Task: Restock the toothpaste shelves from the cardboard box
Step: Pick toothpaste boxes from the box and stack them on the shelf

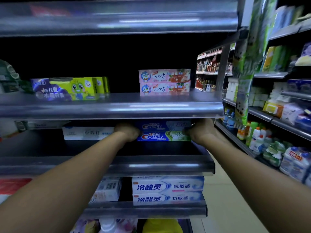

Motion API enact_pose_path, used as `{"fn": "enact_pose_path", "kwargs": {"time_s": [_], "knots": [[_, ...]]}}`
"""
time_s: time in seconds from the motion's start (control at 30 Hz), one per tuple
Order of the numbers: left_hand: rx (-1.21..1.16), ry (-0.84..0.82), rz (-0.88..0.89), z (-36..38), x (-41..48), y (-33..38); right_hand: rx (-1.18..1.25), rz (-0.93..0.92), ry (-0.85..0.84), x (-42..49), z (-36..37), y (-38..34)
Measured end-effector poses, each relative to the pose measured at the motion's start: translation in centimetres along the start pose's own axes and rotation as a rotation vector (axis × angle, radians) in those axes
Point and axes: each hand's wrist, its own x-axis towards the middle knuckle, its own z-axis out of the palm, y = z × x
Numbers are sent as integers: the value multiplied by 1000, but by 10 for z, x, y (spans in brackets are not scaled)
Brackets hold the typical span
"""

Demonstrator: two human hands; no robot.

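Both arms reach into the middle shelf (70,147), where two Crest boxes (161,136) lie stacked one on the other, lengthwise along the shelf and set back from its front edge. The left hand (128,132) is at the stack's left end with its fingers curled against the boxes, and the right hand (201,132) grips the right end, its fingertips partly hidden under the shelf above (101,108). Just beside the left hand, a white box (87,132) lies on the same shelf. On the shelf above sit two pink boxes (165,82), stacked, and well to their left a row of yellow-green boxes (67,89). The shelf below holds two white-and-blue boxes (168,190), also stacked. To the right, across the aisle, other shelves carry bottles (257,137) and packets.
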Motion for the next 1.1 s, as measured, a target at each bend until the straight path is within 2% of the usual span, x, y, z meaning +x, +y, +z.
{"fn": "enact_pose_path", "kwargs": {"time_s": [0.13, 0.2, 0.27, 0.37, 0.47, 0.6, 0.73, 0.8, 0.93, 1.1], "knots": [[41, 21, -21, -6, -8, -1, -55, -1, -9, -8, -6, 0], [9, 79, 2, -12, -21, -7, -176, -51, -8, -19, -13, -2], [-43, 191, 88, -19, -46, -17, -242, -174, 61, -40, -23, -5], [-194, 368, 277, -26, -92, -42, -181, -471, 221, -85, -30, -2], [-297, 410, 349, -21, -138, -80, -96, -642, 305, -137, -28, 11], [-297, 250, 227, 22, -197, -140, 85, -582, 235, -205, -8, 31], [-171, -155, -23, 91, -249, -189, 271, -473, 123, -265, 39, 45], [-133, -292, -104, 122, -269, -204, 378, -385, 26, -294, 64, 55], [-83, -348, -126, 169, -287, -208, 510, -180, -139, -346, 104, 71], [46, -386, -118, 199, -290, -206, 516, -63, -289, -394, 129, 88]]}}
